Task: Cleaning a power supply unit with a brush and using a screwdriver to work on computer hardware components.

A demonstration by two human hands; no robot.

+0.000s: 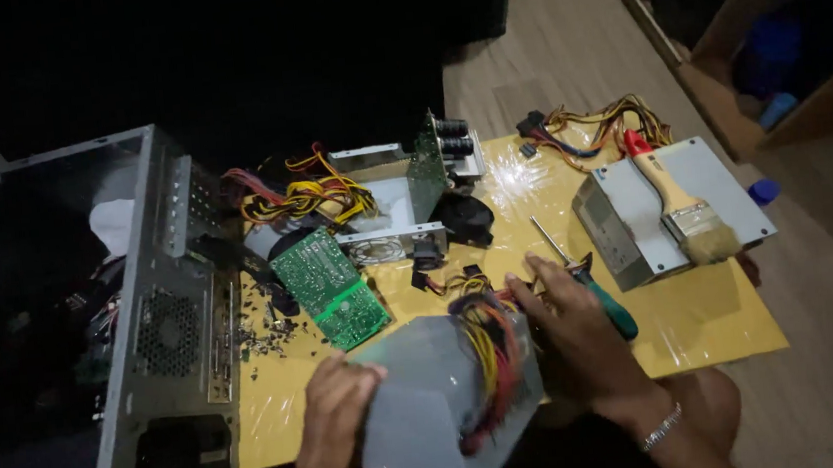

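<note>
Grey power-supply box (431,403) clasped by left hand (333,422); right hand (570,321) just right, grip on its cables (486,343) unclear.

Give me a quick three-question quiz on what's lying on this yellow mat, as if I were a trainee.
1. True or false: the paintbrush lies on a closed grey metal box.
2. Which hand grips the grey box with coloured wires? A left, B right.
3. What colour is the screwdriver handle beside the right hand?

Key: 1 true. 2 A; the left hand holds its side. 3 green.
</note>
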